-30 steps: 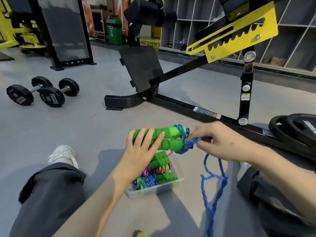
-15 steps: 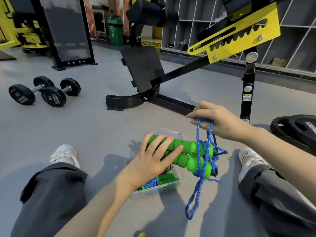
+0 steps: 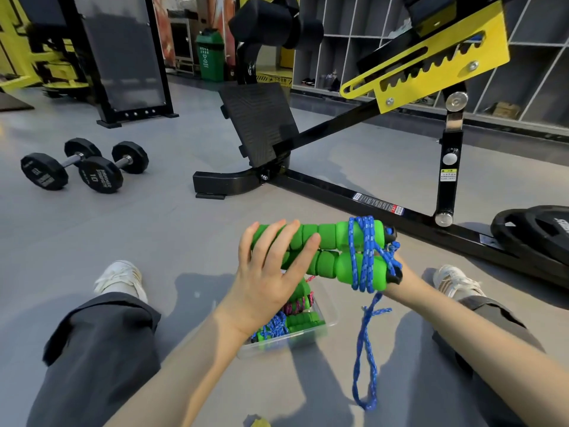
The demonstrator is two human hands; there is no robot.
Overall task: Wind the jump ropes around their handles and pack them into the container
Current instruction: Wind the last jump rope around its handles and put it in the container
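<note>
Grey gym flooring [image 3: 172,229] spreads out beneath a seated person whose legs lie to either side of both hands. The left hand [image 3: 264,272] grips the near ends of two green foam handles [image 3: 332,241], fingers curled over the top one and thumb against the lower. A blue rope [image 3: 365,251] is wound in several turns round the handles' far ends, just right of that hand, and its loose loop [image 3: 365,365] hangs down below the right forearm. The right hand [image 3: 403,274] sits behind the wrapped ends, mostly hidden, so its grip cannot be told. Directly under the left hand stands a clear plastic container [image 3: 329,322] holding other green-handled ropes. Dumbbells [image 3: 86,167] lie far beyond the left hand; weight plates [image 3: 535,235] lie right of the right hand.
</note>
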